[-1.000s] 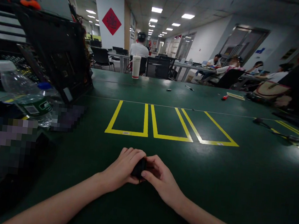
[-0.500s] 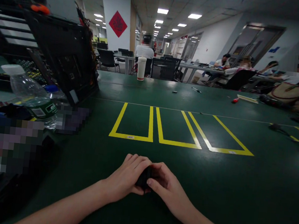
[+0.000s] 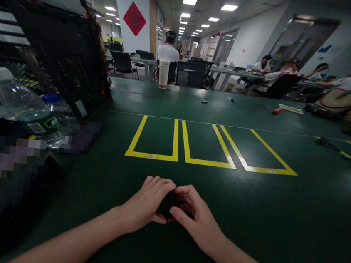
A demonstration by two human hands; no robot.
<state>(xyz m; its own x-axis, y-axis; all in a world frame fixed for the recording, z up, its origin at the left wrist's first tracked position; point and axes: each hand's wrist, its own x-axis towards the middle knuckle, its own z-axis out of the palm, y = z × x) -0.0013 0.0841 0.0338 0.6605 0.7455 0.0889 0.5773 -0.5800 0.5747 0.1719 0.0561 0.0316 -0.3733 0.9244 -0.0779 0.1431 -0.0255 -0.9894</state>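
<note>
Head view: both hands close on one black object (image 3: pixel 165 204) just above or on the surface (image 3: pixel 98 207), nearest the wearer and centred below the yellow tape; whether it touches the surface cannot be told. The left hand (image 3: pixel 144 201) has its grip wrapped over the object's left side and top, fingers bent together, thumb beneath; the right hand (image 3: pixel 200 220) clasps the opposite side, thumb pressed near the lower edge and fingertips meeting the left hand's at the top. What shows of the object stands taller than wide, its long axis close to vertical in the view; which end is the front is hidden by the fingers. Its skin looks dark and matte, with a rounded outline on the left and a narrow upright edge on the right. Beyond the hands, three outlines of flat yellow tape, a left outline (image 3: pixel 151 156), a middle outline (image 3: pixel 210 163) and a right outline (image 3: pixel 270 170), lie side by side on the smooth, dark green, faintly glossy surface. To the left stand a clear plastic bottle (image 3: pixel 29 105) with a white cap and green label, a blue-capped bottle (image 3: pixel 52 99) behind it, and a black metal frame (image 3: pixel 70 59), tilted. Farther off are a tall pale cup (image 3: pixel 164 74), upright, a slim pen (image 3: pixel 230 99) and a small red item (image 3: pixel 277 111); a black cable (image 3: pixel 333 149) lies at the right.
</note>
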